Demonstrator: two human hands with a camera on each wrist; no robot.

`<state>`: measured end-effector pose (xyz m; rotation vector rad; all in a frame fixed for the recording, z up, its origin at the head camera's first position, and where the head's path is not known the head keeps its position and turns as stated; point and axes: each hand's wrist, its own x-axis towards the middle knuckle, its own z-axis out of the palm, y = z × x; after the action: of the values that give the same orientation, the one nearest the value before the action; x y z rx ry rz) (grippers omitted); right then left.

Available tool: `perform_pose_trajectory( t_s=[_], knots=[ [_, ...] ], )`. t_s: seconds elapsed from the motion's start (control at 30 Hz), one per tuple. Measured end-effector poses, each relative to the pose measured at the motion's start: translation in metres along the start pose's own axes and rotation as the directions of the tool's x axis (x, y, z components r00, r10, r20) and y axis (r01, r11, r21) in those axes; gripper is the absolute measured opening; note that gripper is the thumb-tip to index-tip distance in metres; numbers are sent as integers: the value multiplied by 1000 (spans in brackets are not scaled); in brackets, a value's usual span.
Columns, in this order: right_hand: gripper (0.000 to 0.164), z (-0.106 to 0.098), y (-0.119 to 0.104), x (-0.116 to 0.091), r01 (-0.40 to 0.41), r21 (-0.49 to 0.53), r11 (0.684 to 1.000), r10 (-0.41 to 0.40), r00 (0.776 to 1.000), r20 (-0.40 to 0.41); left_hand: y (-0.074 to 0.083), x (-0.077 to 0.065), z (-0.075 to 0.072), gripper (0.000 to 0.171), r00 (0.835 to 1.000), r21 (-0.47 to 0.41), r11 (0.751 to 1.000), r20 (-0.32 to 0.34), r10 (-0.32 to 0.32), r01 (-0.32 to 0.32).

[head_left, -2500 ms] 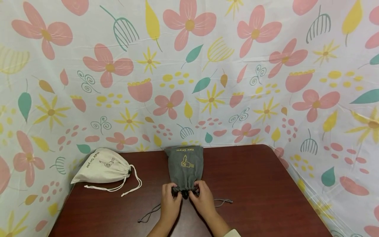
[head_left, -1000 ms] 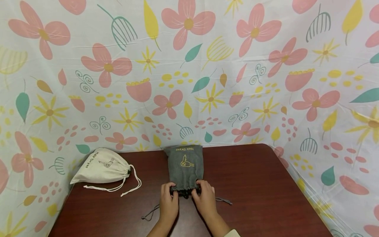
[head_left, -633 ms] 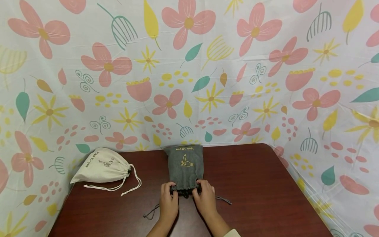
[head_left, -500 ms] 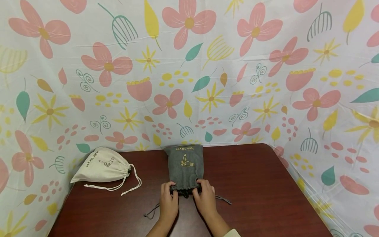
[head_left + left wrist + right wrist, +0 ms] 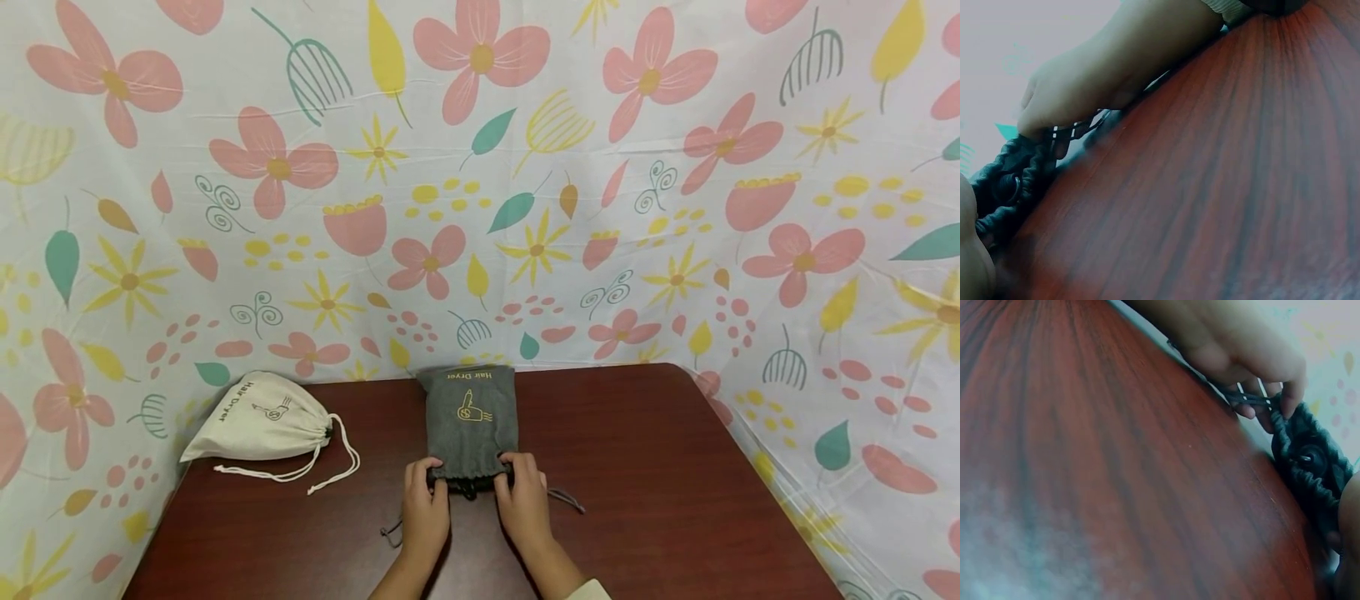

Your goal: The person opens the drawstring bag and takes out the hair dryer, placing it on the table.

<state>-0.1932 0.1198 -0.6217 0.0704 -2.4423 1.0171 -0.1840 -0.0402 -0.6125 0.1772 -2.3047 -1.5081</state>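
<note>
A dark grey drawstring bag (image 5: 472,429), printed with "Hair Dryer" and a yellow dryer drawing, lies at the middle of the table with its mouth toward me. My left hand (image 5: 425,510) pinches the left side of the gathered rim, and my right hand (image 5: 523,507) pinches the right side. The mouth is spread between them. Inside it, a black rounded part with a loop (image 5: 1311,460) shows in the right wrist view; the rest is hidden by the cloth. Grey drawstring ends (image 5: 566,499) stick out beside both hands.
To the left lies a cream drawstring bag (image 5: 262,421), also printed "Hair Dryer", its white cords (image 5: 348,450) trailing on the table. The dark red wood table (image 5: 637,483) meets a flower-print curtain (image 5: 480,208) at the back and sides.
The bunched mouth of the grey bag has been widened as both hands moved apart. The drawstring ends have drawn in, most clearly on the left. The cream bag stays put.
</note>
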Motion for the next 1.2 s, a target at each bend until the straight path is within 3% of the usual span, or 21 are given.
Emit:
perform_pose_trajectory(
  t_s=[0.3,0.8,1.2],
  knots=[
    [22,-4,-2,1,-9,5,1000,9,1000,-3,3,2,-4,27,998,-11,999,59,-33,34],
    [21,-7,-2,1,1,9,1000,-1,1000,-25,0,4,-6,26,997,-30,998,61,-44,46],
    [20,-10,2,2,-43,2,999,43,999,-31,-1,6,-9,27,995,-35,998,83,-51,54]
  ],
)
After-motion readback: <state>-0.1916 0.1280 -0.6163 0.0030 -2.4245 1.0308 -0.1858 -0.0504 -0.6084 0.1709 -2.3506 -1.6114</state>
